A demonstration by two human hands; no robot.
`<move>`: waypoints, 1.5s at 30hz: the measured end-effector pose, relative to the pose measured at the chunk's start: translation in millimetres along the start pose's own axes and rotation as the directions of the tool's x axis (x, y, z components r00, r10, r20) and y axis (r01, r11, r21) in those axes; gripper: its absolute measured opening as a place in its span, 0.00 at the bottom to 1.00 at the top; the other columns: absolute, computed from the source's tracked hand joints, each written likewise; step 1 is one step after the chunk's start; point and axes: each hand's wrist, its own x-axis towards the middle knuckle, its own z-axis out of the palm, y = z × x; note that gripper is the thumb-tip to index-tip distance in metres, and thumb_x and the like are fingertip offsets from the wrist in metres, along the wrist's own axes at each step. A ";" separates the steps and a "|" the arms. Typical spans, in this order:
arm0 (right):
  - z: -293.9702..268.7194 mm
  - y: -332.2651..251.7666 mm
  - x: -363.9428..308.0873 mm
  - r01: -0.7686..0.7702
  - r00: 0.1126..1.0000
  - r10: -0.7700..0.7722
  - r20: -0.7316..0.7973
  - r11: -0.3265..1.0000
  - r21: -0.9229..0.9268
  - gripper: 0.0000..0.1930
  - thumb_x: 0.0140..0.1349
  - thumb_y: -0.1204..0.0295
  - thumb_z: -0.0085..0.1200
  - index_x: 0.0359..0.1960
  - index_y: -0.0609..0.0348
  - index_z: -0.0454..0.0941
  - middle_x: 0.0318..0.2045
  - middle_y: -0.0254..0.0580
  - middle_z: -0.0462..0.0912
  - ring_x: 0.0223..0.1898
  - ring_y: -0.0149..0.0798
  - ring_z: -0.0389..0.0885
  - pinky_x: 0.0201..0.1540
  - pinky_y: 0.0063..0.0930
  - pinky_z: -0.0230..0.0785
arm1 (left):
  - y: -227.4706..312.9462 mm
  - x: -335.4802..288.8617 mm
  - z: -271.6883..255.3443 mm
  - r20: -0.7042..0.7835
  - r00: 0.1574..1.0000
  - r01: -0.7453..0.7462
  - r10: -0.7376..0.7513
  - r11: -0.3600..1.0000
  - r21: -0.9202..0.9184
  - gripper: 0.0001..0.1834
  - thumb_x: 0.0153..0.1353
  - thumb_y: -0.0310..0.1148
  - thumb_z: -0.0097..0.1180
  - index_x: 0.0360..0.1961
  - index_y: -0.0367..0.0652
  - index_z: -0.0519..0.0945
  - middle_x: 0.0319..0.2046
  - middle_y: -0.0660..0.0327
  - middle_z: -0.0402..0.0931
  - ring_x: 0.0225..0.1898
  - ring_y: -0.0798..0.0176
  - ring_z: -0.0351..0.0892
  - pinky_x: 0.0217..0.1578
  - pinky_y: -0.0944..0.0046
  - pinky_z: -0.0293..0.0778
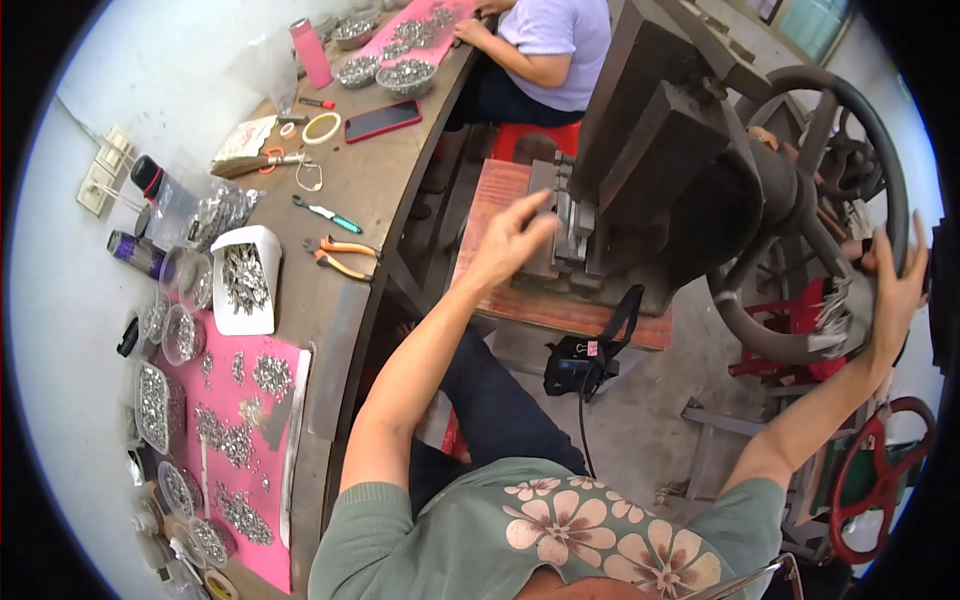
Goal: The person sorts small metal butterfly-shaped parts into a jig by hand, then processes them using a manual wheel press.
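Observation:
My left hand reaches to the metal die at the foot of a dark hand press. Its index finger and thumb are apart, and I make out nothing between them. Whether a fingertip touches the die cannot be told. Over on the right, my right hand holds the rim of the press's large handwheel, thumb on one side and fingers on the other. The press stands on a reddish wooden board. Any small part inside the die is too small to tell.
A workbench on the left bears a white scoop of metal parts, pliers, tubs of small parts and a pink mat. A black device hangs by the board. Another person sits beyond. A red handwheel stands lower right.

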 end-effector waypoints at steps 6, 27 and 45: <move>3.3 -4.4 84.8 0.317 0.917 -0.382 -0.120 0.876 -0.364 0.30 0.72 0.59 0.58 0.72 0.54 0.67 0.60 0.50 0.77 0.59 0.41 0.78 0.63 0.32 0.67 | -29.3 78.8 13.7 0.106 0.993 0.039 -0.059 0.982 0.185 0.36 0.57 0.21 0.50 0.70 0.43 0.70 0.57 0.42 0.79 0.58 0.50 0.80 0.61 0.55 0.71; 153.2 -110.8 -136.9 0.545 0.539 -0.767 0.349 0.633 0.549 0.21 0.53 0.79 0.69 0.50 0.66 0.81 0.45 0.51 0.84 0.46 0.52 0.83 0.55 0.42 0.74 | 28.0 -132.2 -16.0 -0.241 0.864 -0.150 0.442 0.684 0.714 0.17 0.56 0.35 0.69 0.44 0.42 0.79 0.40 0.57 0.76 0.46 0.50 0.73 0.49 0.53 0.66; 332.6 -321.0 -425.0 0.067 0.084 -0.988 0.131 0.137 0.988 0.19 0.61 0.81 0.59 0.55 0.64 0.77 0.40 0.50 0.80 0.43 0.52 0.79 0.51 0.39 0.67 | 84.0 -456.7 -65.8 -0.877 0.279 0.737 0.390 0.499 0.456 0.17 0.54 0.30 0.71 0.44 0.40 0.81 0.41 0.57 0.78 0.43 0.50 0.75 0.45 0.53 0.68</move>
